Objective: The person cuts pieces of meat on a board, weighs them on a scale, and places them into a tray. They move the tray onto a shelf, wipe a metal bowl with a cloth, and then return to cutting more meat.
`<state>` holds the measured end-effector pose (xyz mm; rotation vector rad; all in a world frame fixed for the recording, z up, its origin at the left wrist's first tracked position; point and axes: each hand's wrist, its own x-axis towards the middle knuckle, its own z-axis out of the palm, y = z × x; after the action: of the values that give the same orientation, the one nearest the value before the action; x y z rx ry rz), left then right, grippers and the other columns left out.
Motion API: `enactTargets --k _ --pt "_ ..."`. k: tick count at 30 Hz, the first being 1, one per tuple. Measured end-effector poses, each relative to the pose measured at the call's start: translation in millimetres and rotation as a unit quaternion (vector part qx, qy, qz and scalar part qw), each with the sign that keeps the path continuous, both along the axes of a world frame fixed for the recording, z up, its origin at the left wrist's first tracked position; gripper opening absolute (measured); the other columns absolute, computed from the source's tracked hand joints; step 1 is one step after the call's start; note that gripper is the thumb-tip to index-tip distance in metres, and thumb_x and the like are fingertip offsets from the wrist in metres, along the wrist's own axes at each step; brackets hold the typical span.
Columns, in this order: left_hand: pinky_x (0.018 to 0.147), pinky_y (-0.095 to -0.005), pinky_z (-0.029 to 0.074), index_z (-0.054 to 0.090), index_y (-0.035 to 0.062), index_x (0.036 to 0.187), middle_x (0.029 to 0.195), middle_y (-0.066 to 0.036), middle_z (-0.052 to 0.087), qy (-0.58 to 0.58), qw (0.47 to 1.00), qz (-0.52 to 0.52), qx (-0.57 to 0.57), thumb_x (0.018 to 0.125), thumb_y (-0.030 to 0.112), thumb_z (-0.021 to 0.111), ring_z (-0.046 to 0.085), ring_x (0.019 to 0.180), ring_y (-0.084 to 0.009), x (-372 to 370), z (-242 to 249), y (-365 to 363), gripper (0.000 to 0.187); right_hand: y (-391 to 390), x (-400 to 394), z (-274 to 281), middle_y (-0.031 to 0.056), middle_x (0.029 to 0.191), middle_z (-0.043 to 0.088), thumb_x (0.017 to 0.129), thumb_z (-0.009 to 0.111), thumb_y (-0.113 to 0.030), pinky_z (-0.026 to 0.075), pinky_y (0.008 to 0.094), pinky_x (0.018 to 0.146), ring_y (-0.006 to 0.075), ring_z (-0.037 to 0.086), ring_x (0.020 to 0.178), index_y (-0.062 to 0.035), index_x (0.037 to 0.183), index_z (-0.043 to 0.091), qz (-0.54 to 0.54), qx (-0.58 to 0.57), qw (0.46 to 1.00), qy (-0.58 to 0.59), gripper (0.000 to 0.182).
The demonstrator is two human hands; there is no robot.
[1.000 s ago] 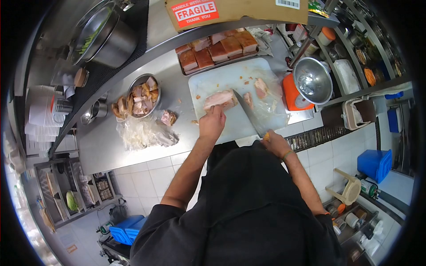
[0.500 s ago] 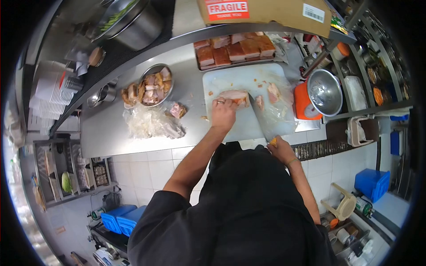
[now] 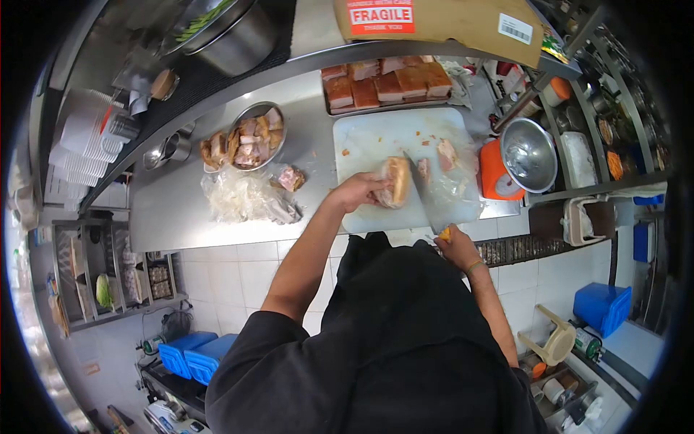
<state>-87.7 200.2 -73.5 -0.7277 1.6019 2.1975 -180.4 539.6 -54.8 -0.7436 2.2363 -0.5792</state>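
My left hand (image 3: 361,191) grips a block of pork belly (image 3: 395,182) by its left side, over the white cutting board (image 3: 354,134). The block is slightly blurred and stands turned lengthwise toward me. My right hand (image 3: 456,247) is wrapped round the yellow handle of a knife (image 3: 425,192) at the board's near right edge. Its long blade points away from me, and the tip is beside the block's right side. Right of the blade are smaller pork pieces (image 3: 446,155) and clear plastic (image 3: 455,189).
Behind the board sits a tray of browned pork slabs (image 3: 388,88). To the left are a metal bowl of meat chunks (image 3: 253,141) and a crumpled plastic bag (image 3: 242,195). On the right, an orange scale (image 3: 497,171) carries a steel bowl (image 3: 529,155). An overhead shelf (image 3: 318,58) crosses the back.
My left hand has turned the pork block from lying crosswise to lengthwise and moved slightly nearer me, now holding it from the side. The knife has stayed nearly in place.
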Motion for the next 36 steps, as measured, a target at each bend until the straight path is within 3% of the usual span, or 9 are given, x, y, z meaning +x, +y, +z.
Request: enactTargets --k 4,7,10,16,19,22,28,32,36 --pt "0.088 -0.0366 0.057 0.065 0.0011 0.123 0.105 -0.008 0.073 -0.025 0.993 0.097 0.067 0.096 0.039 0.073 0.070 0.098 -0.0194 8.7 2.1 6.2 0.047 1.3 0.9 7.1 0.0316 0.097 0.070 0.096 0.069 -0.035 0.052 0.0532 0.084 0.0495 0.067 0.097 0.0027 0.109 0.053 0.007 -0.014 1.000 0.015 0.043" --pt "0.081 -0.0355 0.058 0.065 -0.0001 0.117 0.103 -0.008 0.072 -0.020 0.990 0.058 -0.127 0.088 0.046 0.080 0.070 0.093 -0.0204 4.4 3.0 23.2 0.057 -0.5 2.1 17.8 0.0315 0.097 0.070 0.096 0.069 -0.036 0.052 0.0534 0.084 0.0494 0.067 0.097 0.0024 0.107 0.053 0.006 0.001 1.000 0.017 0.043" --pt "0.084 -0.0378 0.057 0.063 -0.0045 0.114 0.103 -0.018 0.073 -0.020 0.943 0.018 -0.333 0.076 0.044 0.089 0.072 0.096 -0.0257 -2.4 17.4 34.4 0.066 0.0 1.9 16.2 0.0316 0.097 0.069 0.096 0.069 -0.036 0.052 0.0538 0.084 0.0493 0.067 0.097 0.0022 0.107 0.053 0.003 -0.003 1.000 0.018 0.043" --pt "0.082 -0.0450 0.057 0.065 -0.0004 0.109 0.097 -0.020 0.073 -0.020 0.828 -0.029 -0.559 0.077 0.038 0.083 0.072 0.092 -0.0361 -14.4 42.6 54.0 0.054 1.5 -0.2 13.2 0.0316 0.097 0.070 0.096 0.069 -0.036 0.052 0.0536 0.084 0.0493 0.067 0.097 0.0025 0.108 0.052 0.007 0.001 1.000 0.018 0.044" --pt "0.085 -0.0475 0.056 0.067 0.0021 0.107 0.101 -0.021 0.074 -0.062 0.812 -0.063 -0.577 0.080 0.032 0.078 0.071 0.098 -0.0397 -29.6 51.6 62.4 0.042 3.3 1.5 11.2 0.0313 0.097 0.070 0.095 0.070 -0.036 0.053 0.0534 0.084 0.0491 0.067 0.097 0.0026 0.108 0.053 0.002 0.007 1.000 0.017 0.044" --pt "0.080 -0.0454 0.055 0.065 0.0012 0.099 0.093 -0.020 0.073 0.000 0.810 -0.018 -0.586 0.083 0.025 0.074 0.070 0.090 -0.0390 -41.9 47.3 51.9 0.030 2.9 2.4 11.8 0.0315 0.097 0.070 0.095 0.070 -0.036 0.053 0.0536 0.084 0.0494 0.067 0.097 0.0027 0.109 0.053 0.004 0.003 1.000 0.013 0.045" --pt "0.061 -0.0358 0.046 0.053 0.0053 0.085 0.072 -0.003 0.058 0.173 0.863 0.153 -0.449 0.089 0.015 0.071 0.055 0.065 -0.0189 -59.9 78.3 0.6 0.021 2.3 0.1 8.4 0.0332 0.102 0.070 0.094 0.071 -0.036 0.053 0.0538 0.085 0.0509 0.066 0.102 0.0038 0.111 0.053 -0.001 0.008 1.000 0.010 0.047" --pt "0.062 -0.0346 0.047 0.054 0.0049 0.093 0.078 -0.005 0.062 0.171 0.903 0.223 -0.326 0.092 0.015 0.068 0.056 0.070 -0.0138 -31.1 155.6 -25.4 0.018 3.2 -6.4 6.9 0.0335 0.103 0.069 0.094 0.071 -0.035 0.052 0.0542 0.086 0.0520 0.065 0.103 0.0040 0.112 0.054 0.007 0.017 1.000 -0.006 0.046" --pt "0.069 -0.0332 0.051 0.060 0.0042 0.103 0.082 -0.006 0.065 0.074 0.818 0.316 -0.475 0.092 0.018 0.069 0.060 0.077 -0.0145 38.5 173.5 -72.8 0.020 1.3 -6.8 9.3 0.0332 0.104 0.069 0.094 0.071 -0.035 0.052 0.0540 0.086 0.0518 0.065 0.103 0.0040 0.113 0.054 0.005 0.020 1.000 -0.008 0.047"
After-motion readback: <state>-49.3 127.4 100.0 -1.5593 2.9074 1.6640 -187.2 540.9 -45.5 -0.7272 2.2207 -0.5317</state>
